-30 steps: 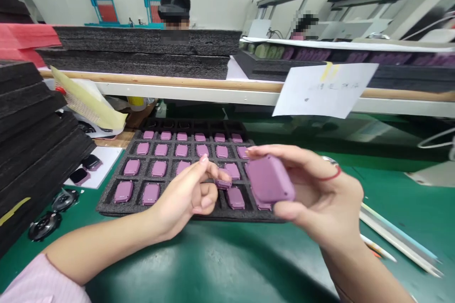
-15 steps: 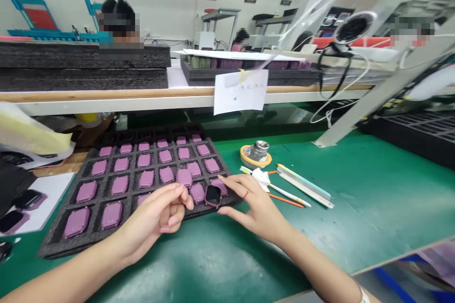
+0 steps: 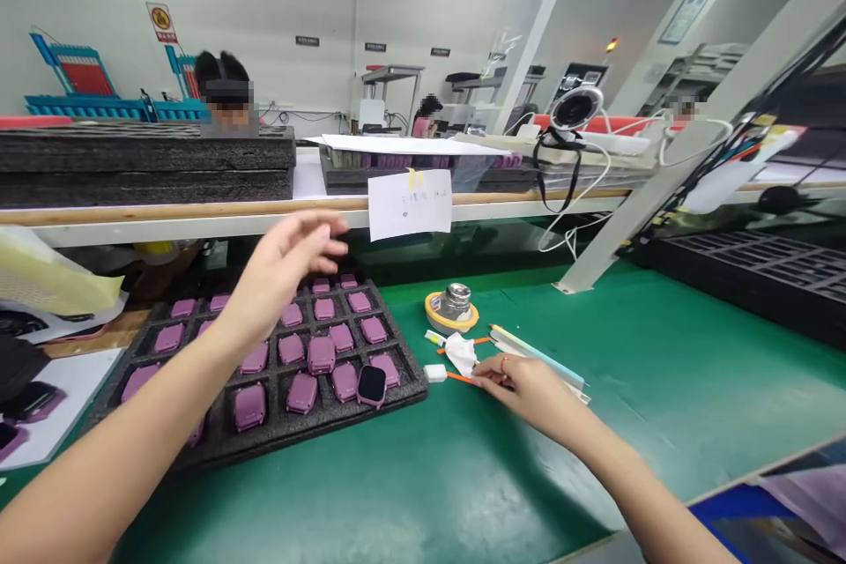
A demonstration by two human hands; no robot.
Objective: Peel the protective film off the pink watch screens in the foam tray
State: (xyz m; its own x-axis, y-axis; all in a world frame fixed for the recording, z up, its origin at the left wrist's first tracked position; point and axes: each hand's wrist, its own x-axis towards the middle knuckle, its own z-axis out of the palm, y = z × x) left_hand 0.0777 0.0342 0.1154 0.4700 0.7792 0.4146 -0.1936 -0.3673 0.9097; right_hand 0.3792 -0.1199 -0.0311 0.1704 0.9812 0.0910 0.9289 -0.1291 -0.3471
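Both hands have left the near edge of the tray since the earlier frame: the right hand [image 3: 525, 383] has gone over to the green tabletop [image 3: 463, 480], and the left hand [image 3: 287, 260] has risen above the tray. Beside the right fingertips lies a white, crumpled cloth or tissue [image 3: 461, 354], near a thin orange stick [image 3: 459, 378]. Right thumb and forefinger stand close together, but whether they pinch anything I cannot tell; the left fingers are loosely spread with nothing seen in them. I judge the white piece to be light, limp and hard to damage, best taken by its gathered middle; the stick looks light and stiff, easiest gripped along its shaft. In the black foam tray [image 3: 413, 384], rounded purple watch-shaped cases [image 3: 249, 406] sit in separate compartments, probably smooth and easily scratched. One black-screened purple watch [image 3: 371, 385] rests on top at the near right corner, its glass likely the fragile part. Farther back, a silver metal container [image 3: 457, 296] stands within a yellow ring-shaped roll [image 3: 471, 323]. On the shelf, a dark tray [image 3: 347, 182] holds green and purple pieces beneath a white sheet.
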